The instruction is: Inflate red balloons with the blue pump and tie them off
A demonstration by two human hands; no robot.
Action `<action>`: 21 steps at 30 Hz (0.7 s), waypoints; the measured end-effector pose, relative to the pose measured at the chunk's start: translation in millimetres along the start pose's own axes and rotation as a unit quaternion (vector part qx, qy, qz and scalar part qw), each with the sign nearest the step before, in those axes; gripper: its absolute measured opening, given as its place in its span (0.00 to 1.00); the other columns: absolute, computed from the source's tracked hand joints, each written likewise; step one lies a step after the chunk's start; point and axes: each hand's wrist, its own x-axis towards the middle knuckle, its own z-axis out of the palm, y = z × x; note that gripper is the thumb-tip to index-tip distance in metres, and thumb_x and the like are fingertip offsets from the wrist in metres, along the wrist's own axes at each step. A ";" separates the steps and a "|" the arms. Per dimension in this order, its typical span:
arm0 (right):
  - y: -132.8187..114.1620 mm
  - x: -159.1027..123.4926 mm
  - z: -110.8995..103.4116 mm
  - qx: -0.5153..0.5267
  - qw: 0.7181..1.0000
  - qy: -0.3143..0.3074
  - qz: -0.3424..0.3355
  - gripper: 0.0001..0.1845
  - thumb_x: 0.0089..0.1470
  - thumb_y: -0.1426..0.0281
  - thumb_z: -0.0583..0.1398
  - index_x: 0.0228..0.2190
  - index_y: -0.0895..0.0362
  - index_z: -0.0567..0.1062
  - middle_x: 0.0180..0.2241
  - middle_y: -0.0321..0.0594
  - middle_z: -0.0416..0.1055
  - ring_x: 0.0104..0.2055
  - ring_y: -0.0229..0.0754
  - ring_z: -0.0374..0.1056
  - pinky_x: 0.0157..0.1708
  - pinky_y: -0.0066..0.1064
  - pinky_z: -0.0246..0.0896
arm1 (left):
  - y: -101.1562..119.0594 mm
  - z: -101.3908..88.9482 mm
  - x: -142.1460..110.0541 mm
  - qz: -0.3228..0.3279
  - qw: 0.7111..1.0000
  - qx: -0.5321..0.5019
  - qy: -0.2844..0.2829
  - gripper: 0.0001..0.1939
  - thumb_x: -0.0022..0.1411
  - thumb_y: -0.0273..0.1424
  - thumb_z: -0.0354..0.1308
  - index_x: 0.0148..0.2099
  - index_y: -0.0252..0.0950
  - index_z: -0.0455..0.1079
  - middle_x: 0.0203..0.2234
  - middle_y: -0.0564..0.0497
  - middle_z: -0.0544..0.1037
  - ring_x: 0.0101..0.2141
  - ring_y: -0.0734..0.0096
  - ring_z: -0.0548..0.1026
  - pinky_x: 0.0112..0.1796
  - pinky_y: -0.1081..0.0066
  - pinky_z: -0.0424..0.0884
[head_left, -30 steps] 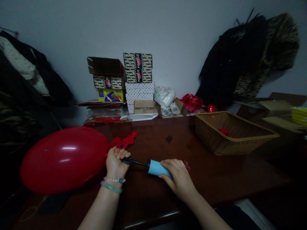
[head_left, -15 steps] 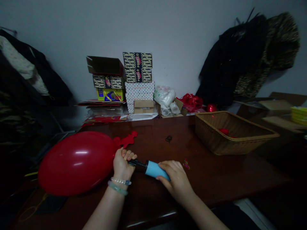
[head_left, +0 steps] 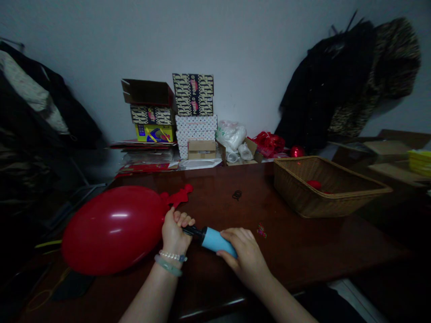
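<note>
A large inflated red balloon (head_left: 112, 231) lies at the left, its neck running into my closed left hand (head_left: 177, 233). Out of the other side of that fist comes the black end of a light blue hand balloon pump (head_left: 215, 241); the join between neck and pump is hidden in my fingers. My right hand (head_left: 247, 255) is wrapped round the blue barrel at its lower right end. Just behind my left hand, uninflated red balloons (head_left: 180, 196) lie on the brown table (head_left: 218, 211).
A wicker basket (head_left: 326, 190) with red items in it stands at the right. Small black bands (head_left: 237, 195) and coloured bands (head_left: 261, 230) lie on the table. Stacked boxes (head_left: 195, 130) and plastic bags (head_left: 232, 137) line the back. Dark coats (head_left: 323, 85) hang on the wall.
My left hand and the balloon have shifted slightly to the right. My right hand has moved a little left with the pump barrel, so hands are closer together.
</note>
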 end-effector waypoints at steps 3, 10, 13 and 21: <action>-0.4 -1.2 0.6 -0.001 1.000 -0.030 0.008 0.26 0.48 0.66 0.68 0.49 0.54 0.70 0.46 0.47 0.74 0.46 0.51 0.68 0.45 0.45 0.63 | 1.0 0.3 -0.2 -0.001 1.000 0.001 0.001 0.22 0.62 0.32 0.53 0.20 0.38 0.45 0.11 0.61 0.47 0.11 0.82 0.50 0.17 0.76 0.52; -1.8 -4.3 5.0 -0.011 0.998 -0.060 0.013 0.31 0.47 0.69 0.69 0.52 0.56 0.68 0.47 0.48 0.73 0.46 0.53 0.68 0.47 0.47 0.62 | 0.7 -3.6 1.5 0.005 1.000 0.006 0.007 0.24 0.65 0.35 0.52 0.20 0.37 0.46 0.11 0.61 0.49 0.12 0.82 0.51 0.17 0.76 0.53; -1.2 -4.5 5.8 -0.012 0.997 -0.069 0.013 0.32 0.47 0.68 0.69 0.53 0.55 0.68 0.47 0.48 0.73 0.46 0.53 0.68 0.46 0.47 0.62 | 0.4 -5.6 2.6 0.009 1.000 0.012 0.009 0.25 0.65 0.38 0.52 0.20 0.37 0.47 0.11 0.61 0.50 0.12 0.82 0.51 0.17 0.76 0.53; 1.1 -6.4 7.0 -0.015 0.996 -0.089 0.027 0.30 0.49 0.66 0.69 0.53 0.56 0.69 0.47 0.48 0.74 0.46 0.53 0.68 0.48 0.46 0.60 | -6.6 -9.1 6.0 0.028 0.998 0.049 0.012 0.26 0.66 0.43 0.51 0.19 0.37 0.49 0.10 0.60 0.51 0.12 0.81 0.52 0.17 0.76 0.54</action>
